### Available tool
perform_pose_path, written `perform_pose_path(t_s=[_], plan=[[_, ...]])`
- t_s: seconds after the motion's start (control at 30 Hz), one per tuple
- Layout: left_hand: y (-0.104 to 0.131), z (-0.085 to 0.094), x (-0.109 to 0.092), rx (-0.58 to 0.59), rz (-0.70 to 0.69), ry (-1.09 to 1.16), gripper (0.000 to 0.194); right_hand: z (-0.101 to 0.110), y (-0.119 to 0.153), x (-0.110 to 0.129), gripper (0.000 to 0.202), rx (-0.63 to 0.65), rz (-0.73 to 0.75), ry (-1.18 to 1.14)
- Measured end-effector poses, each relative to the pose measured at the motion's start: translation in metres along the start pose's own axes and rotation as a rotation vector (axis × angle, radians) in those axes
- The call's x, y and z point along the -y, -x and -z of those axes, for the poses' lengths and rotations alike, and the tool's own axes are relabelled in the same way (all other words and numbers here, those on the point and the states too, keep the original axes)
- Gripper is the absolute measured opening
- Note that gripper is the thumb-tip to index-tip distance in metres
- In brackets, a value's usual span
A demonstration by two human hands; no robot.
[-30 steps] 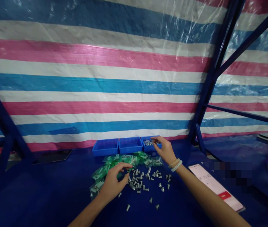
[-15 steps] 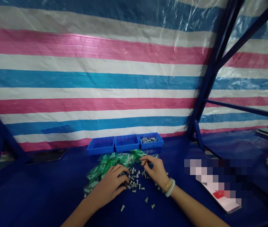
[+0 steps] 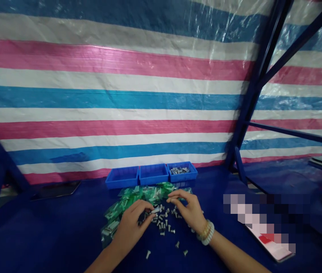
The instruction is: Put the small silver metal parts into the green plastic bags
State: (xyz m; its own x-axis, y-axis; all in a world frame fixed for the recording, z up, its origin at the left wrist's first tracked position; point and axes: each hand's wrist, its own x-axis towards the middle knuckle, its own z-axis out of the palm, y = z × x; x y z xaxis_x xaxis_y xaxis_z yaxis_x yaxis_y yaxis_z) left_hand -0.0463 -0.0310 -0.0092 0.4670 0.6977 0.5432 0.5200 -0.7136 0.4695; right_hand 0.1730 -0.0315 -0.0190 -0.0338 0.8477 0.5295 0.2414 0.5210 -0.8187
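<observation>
My left hand (image 3: pixel 134 223) is closed in a pinch, with a silver screw (image 3: pixel 157 209) between thumb and forefinger. To its right, my right hand (image 3: pixel 191 212) has thumb and fingertips drawn together; whatever is in them, if anything, is too small to make out. Beneath and between both hands lies a loose pile of silver screws (image 3: pixel 161 225), with a few strays nearer to me. Green-printed clear bags (image 3: pixel 129 195) holding small metal parts are heaped behind and to the left of the pile. Bracelets circle my right wrist.
Three blue bins stand in a row behind the bags: a left bin (image 3: pixel 122 185), a middle bin (image 3: pixel 153 182) and a right bin (image 3: pixel 185 176) with silver metal pieces inside. A dark phone (image 3: pixel 55 189) lies at left, a pink-and-white flat object (image 3: pixel 277 246) at right. Blue frame posts (image 3: pixel 236 136) flank the table.
My left hand has brought its thumb and forefinger together on a screw, lifting it slightly from the pile. My right hand has stayed nearly in place, its fingers still drawn together.
</observation>
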Motion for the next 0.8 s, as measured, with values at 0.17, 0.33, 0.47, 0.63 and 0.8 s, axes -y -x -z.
perform_pose_path(t_s=[0.17, 0.33, 0.47, 0.63, 0.8], plan=[[0.003, -0.003, -0.011, -0.062, 0.109, 0.067, 0.004, -0.009, 0.008, 0.01, 0.029, 0.189, 0.105, -0.027], [0.003, -0.006, -0.018, -0.005, 0.18, 0.145, 0.004, -0.015, 0.012, 0.016, 0.011, 0.194, 0.2, 0.002], [0.002, -0.009, -0.024, 0.102, 0.246, 0.297, 0.009, -0.016, 0.012, 0.018, 0.01, 0.207, 0.235, 0.0], [0.003, -0.014, -0.029, 0.144, 0.368, 0.579, 0.006, -0.017, 0.013, 0.019, 0.009, 0.213, 0.227, 0.025], [0.005, -0.016, -0.023, 0.029, 0.393, 0.567, 0.011, -0.015, 0.013, 0.021, 0.007, 0.167, 0.193, 0.048]])
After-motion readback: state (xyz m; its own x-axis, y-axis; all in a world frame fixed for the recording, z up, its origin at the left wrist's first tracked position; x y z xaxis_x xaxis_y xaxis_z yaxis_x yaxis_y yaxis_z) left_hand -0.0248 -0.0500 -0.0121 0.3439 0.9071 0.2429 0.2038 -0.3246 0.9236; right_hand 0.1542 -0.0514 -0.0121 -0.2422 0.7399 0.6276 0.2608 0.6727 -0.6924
